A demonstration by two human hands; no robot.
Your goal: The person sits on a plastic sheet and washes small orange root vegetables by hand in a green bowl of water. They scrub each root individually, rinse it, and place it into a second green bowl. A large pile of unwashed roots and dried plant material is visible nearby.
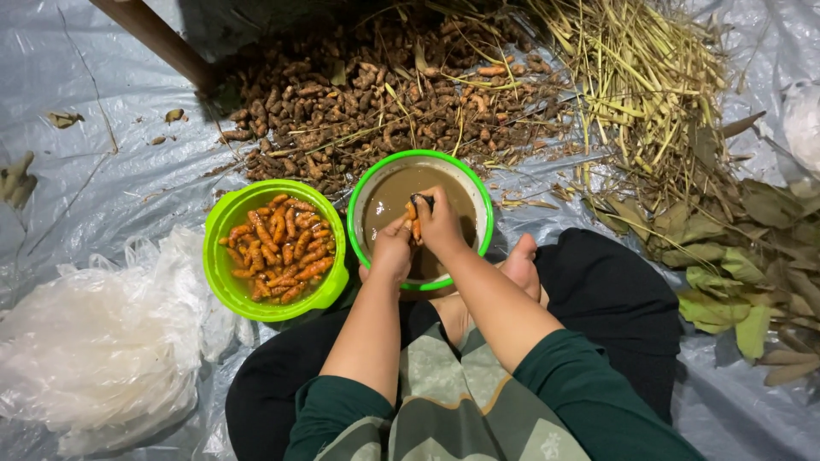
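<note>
- Grey plastic sheeting (111, 183) covers the ground; a heap of unwashed brown roots (367, 102) lies at the top, dry stalks (641, 77) and leaves (735, 256) to the right.
- Left hand (391, 252) and right hand (442, 224) meet over a green-rimmed bowl (487, 205) of muddy water; fingers pressed together, pinching one small orange root (413, 220) between them.
- Root, judged: light, stiff, knobbly, slippery when wet; best held by its ends.
- Green basin (224, 282) beside the bowl holds cleaned orange roots; crumpled clear bag (94, 350) at lower left.
</note>
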